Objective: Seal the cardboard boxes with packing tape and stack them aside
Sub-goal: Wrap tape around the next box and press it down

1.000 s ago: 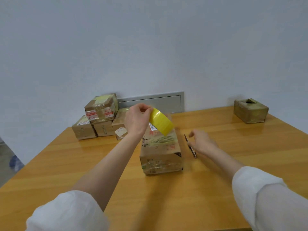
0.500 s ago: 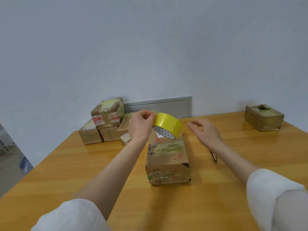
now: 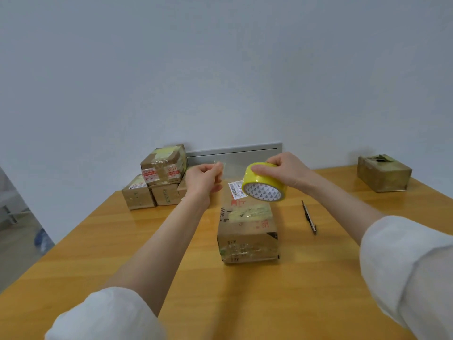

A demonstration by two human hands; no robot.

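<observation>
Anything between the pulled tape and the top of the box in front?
Nothing visible. The tape roll in the right hand and the end pinched by the left hand hang over the box's bare top.

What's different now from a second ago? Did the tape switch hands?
Yes. The tape roll passed from the left hand to the right hand, which had been down beside the cutter. The left hand now pinches the tape's free end, pulled out leftward. The box, cutter and stacked boxes stayed put.
</observation>
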